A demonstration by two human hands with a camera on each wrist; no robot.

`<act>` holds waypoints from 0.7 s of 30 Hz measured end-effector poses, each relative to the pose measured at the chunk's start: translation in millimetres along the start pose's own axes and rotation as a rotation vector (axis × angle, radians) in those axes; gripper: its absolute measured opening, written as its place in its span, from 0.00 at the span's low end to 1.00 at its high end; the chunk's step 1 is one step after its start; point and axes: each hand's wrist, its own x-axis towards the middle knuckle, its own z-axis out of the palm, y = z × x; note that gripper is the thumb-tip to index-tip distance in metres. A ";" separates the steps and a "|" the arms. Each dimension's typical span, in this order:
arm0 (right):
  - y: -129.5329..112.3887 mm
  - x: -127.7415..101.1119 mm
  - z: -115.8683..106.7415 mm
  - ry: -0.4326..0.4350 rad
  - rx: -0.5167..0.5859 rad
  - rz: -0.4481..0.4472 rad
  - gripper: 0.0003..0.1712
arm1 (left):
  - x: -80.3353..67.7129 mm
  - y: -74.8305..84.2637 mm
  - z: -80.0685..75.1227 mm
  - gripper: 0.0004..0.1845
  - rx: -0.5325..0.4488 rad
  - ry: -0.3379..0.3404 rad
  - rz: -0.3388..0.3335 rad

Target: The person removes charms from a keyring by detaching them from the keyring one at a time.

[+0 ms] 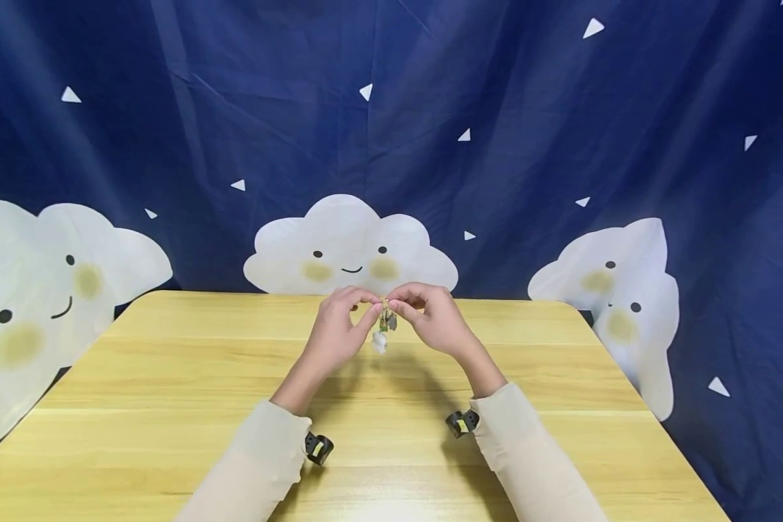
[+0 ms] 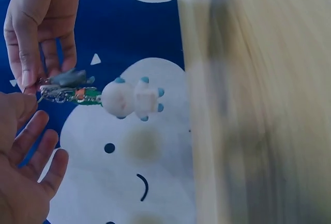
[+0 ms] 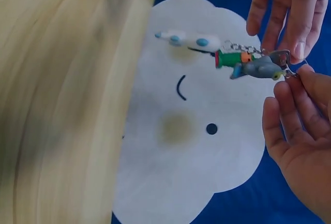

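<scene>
My left hand (image 1: 338, 328) and my right hand (image 1: 438, 320) meet above the table, thumb and fingertips pinching opposite sides of a keychain's metal ring (image 3: 292, 73). From it several charms dangle in a bunch. A white figure (image 2: 115, 99) with blue ears and feet hangs lowest, on a silver chain (image 2: 63, 98). Higher up are a grey figure (image 3: 258, 69) and a green piece (image 3: 227, 59) with an orange band. In both wrist views the other fingers are loosely spread away from the charms. The pinching fingertips partly hide the ring.
A light wood table (image 1: 189, 391) lies beneath both hands, its far edge just behind them. Beyond it hangs a dark blue curtain (image 1: 417, 181) printed with white clouds and small triangles. Each sleeved wrist carries a small black camera, such as the left one (image 1: 318, 449).
</scene>
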 end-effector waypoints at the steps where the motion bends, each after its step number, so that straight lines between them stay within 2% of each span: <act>1: -1.2 -0.4 -0.4 0.011 0.009 -0.006 0.05 | 0.5 1.6 0.1 0.06 0.001 0.020 0.010; 11: -5.6 -4.6 1.5 0.073 0.107 -0.021 0.07 | 5.0 11.2 4.4 0.05 -0.022 0.186 0.079; 21: -1.5 -7.5 4.7 0.099 0.116 -0.029 0.06 | 7.0 12.3 8.8 0.04 -0.119 0.258 0.042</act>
